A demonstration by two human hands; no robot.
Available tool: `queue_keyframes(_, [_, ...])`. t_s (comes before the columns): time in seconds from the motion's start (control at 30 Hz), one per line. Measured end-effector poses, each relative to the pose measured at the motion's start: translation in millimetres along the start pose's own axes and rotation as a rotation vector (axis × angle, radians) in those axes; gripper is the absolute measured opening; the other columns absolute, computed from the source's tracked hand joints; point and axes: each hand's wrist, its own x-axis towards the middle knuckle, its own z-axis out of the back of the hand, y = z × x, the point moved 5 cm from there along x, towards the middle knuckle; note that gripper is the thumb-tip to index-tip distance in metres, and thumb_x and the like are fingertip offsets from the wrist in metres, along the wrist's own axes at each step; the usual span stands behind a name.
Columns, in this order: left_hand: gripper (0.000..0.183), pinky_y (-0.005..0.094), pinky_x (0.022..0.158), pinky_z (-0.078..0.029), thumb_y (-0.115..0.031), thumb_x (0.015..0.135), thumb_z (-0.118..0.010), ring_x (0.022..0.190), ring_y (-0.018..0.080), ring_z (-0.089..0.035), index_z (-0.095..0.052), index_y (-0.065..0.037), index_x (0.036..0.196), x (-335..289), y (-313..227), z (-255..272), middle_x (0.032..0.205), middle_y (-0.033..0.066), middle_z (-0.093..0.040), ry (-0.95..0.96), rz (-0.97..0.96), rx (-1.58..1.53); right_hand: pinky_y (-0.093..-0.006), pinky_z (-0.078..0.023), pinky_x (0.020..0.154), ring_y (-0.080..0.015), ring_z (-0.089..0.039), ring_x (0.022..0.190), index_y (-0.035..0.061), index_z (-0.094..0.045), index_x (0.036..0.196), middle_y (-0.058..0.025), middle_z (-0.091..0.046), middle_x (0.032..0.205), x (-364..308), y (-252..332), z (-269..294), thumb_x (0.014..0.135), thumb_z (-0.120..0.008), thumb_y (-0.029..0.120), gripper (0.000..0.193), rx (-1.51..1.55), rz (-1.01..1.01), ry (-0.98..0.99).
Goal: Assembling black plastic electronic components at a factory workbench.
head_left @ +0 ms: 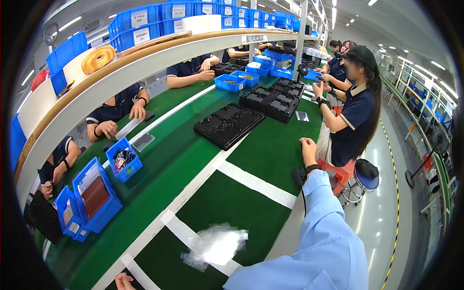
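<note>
My right hand [308, 151] reaches forward to the right edge of the green table, its fingers curled together and nothing visible in them. A dark watch sits on that wrist, below the light blue sleeve. Just beside the wrist is a black object [298, 177] with a cord, its kind unclear. At the bottom edge my left hand [123, 281] shows only in part, fingers curled, with nothing seen in it. Between the hands lies a glossy, loose pile of clear plastic film pieces [220, 245], partly over a white tape strip [181, 229].
Black molded trays [229, 124] lie farther up the table, more [273, 99] stacked behind. Blue bins [99, 195] stand at left, near a small bin [123, 159] of parts. A bin-laden shelf [145, 53] overhangs the left. Co-workers sit along both sides, one [360, 106] close at right.
</note>
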Motion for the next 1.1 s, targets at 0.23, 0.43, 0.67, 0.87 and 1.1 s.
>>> queue_keyframes(0.23, [0.010, 0.0211, 0.054, -0.036, -0.009, 0.080, -0.054, 0.060, 0.0072, -0.043, -0.054, 0.000, 0.075, 15.5, 42.7, 10.9, 0.064, -0.0009, -0.048, -0.027, -0.021, -0.012, -0.0320, -0.043, 0.073, -0.0242, -0.059, 0.078, 0.0000, -0.063, 0.073, -0.0147, -0.063, 0.080, -7.1, 23.3, -37.0, 0.079, -0.049, 0.022, 0.026, -0.374, 0.269, 0.323])
queue_keyframes(0.43, [0.010, 0.0228, 0.056, -0.042, -0.010, 0.080, -0.056, 0.063, 0.0086, -0.051, -0.058, 0.000, 0.080, 13.4, 42.5, 0.7, 0.069, 0.0015, -0.057, -0.003, 0.017, -0.015, -0.0304, -0.040, 0.085, -0.0212, -0.055, 0.091, -0.0035, -0.057, 0.103, -0.0134, -0.061, 0.096, 2.9, 20.3, -16.6, 0.088, -0.043, 0.025, 0.035, -0.147, 0.089, 0.521])
queue_keyframes(0.67, [0.012, 0.0234, 0.057, -0.043, -0.012, 0.078, -0.058, 0.063, 0.0075, -0.051, -0.058, -0.001, 0.081, 7.5, 34.4, 0.0, 0.069, 0.0022, -0.058, 0.070, -0.033, -0.090, -0.0324, -0.035, 0.093, -0.0243, -0.044, 0.110, 0.0005, -0.045, 0.119, -0.0150, -0.046, 0.122, 55.9, -61.0, -6.4, 0.090, -0.034, 0.030, 0.043, -0.094, -0.110, 0.603])
queue_keyframes(0.87, [0.009, 0.0210, 0.055, -0.038, -0.010, 0.080, -0.057, 0.062, 0.0062, -0.046, -0.056, -0.002, 0.076, 14.7, 35.9, -3.8, 0.066, -0.0004, -0.053, -0.007, 0.029, -0.008, -0.0353, -0.028, 0.102, -0.0312, -0.037, 0.118, -0.0040, -0.030, 0.125, -0.0254, -0.034, 0.128, -6.9, -42.4, -35.2, 0.091, -0.031, 0.014, 0.039, 0.623, -0.268, 0.758])
queue_keyframes(1.1, [0.011, 0.0203, 0.060, -0.034, -0.010, 0.083, -0.051, 0.062, 0.0073, -0.043, -0.052, -0.002, 0.076, 13.9, 33.5, -3.2, 0.065, -0.0010, -0.046, 0.049, -0.074, 0.027, -0.0381, -0.033, 0.098, -0.0330, -0.037, 0.118, -0.0129, -0.009, 0.127, -0.0285, -0.032, 0.125, -53.5, 22.7, -29.8, 0.083, -0.054, 0.038, 0.081, 0.986, -0.634, 0.195])
